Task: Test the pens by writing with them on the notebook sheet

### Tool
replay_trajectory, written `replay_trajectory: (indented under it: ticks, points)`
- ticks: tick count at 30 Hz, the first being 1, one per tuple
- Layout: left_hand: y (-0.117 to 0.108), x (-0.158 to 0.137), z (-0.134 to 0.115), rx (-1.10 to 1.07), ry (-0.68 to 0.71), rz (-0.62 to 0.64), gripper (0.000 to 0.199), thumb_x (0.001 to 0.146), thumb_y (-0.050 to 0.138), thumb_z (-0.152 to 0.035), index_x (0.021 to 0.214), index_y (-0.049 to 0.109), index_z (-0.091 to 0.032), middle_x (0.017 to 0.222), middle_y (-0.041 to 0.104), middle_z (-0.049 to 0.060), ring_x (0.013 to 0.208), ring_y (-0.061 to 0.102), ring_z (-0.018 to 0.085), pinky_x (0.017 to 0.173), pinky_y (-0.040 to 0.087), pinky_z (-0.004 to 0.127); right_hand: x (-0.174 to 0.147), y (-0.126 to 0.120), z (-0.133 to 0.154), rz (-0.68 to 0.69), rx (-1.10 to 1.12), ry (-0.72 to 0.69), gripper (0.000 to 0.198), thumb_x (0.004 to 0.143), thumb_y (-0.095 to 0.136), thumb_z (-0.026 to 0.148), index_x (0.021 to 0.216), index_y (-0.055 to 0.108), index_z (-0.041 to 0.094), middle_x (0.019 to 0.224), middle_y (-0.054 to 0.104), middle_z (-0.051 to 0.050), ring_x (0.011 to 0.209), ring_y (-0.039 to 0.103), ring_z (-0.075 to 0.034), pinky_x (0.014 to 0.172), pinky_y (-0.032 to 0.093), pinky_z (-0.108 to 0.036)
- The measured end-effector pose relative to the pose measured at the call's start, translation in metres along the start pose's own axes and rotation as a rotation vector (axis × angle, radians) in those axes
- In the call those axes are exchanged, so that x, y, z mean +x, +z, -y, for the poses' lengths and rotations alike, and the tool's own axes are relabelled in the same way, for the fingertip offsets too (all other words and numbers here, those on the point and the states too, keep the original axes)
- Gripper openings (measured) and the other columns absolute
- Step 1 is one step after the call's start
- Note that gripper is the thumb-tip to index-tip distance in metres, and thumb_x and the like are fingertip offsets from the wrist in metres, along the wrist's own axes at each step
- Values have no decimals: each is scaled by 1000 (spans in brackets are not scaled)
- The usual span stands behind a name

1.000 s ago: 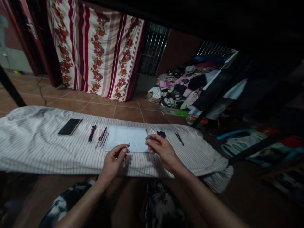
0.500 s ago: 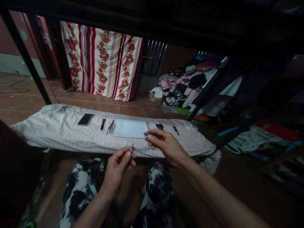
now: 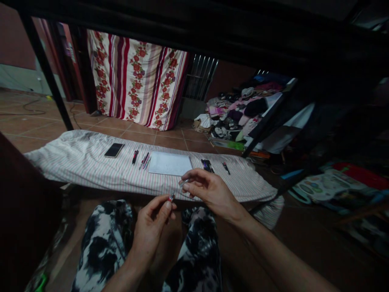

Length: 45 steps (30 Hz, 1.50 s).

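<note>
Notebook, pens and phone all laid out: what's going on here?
A person's left hand pinches a small red-and-silver piece; the right hand pinches a small pale piece close by. Both are too small to identify. A spiral notebook lies on the striped cloth, with pens on both sides and a phone farther left.

Striped cloth (image 3: 88,166), mid-frame: smartphone (image 3: 114,150) at left; two pen clusters (image 3: 135,157) left of centre; spiral notebook (image 3: 170,163) central; dark pens (image 3: 206,165) and a separate pen (image 3: 225,167) right of centre.
</note>
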<state>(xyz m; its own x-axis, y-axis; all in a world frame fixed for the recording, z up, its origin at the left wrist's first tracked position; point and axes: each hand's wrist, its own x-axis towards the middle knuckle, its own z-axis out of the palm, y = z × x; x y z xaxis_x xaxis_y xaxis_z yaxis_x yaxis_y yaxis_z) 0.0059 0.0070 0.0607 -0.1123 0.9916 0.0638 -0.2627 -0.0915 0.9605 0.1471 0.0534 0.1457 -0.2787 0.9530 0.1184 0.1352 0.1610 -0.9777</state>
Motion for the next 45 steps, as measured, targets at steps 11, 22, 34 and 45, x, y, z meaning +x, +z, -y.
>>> replay_trajectory:
  ticks: [11,22,34,45]
  points:
    - [8,2,4,24,-38,-10,26,71,62,-35,88,66,-16,65,64,1,61,57,13,60,45,22,1,-5,-14,-2,-7,39,19,62,70,28,79,68,19,70,63,-1,58,54,-10,53,45,-22]
    - [20,0,4,38,-46,22,26,71,62,-33,88,67,-15,78,68,4,63,56,13,59,44,22,-6,-9,-23,19,30,54,16,66,66,22,82,65,17,69,62,1,54,54,-7,54,46,-19]
    - [26,3,3,25,-38,22,26,70,62,-32,87,67,-14,71,67,4,62,58,14,59,46,23,-7,-12,-28,59,41,84,18,67,65,23,85,62,17,73,61,1,63,59,-9,63,48,-21]
    - [29,2,2,32,-32,20,24,70,62,-31,87,67,-14,75,68,4,63,58,13,59,46,22,-11,-13,-28,30,-88,43,16,70,61,19,85,64,17,78,63,-1,70,59,-11,67,48,-23]
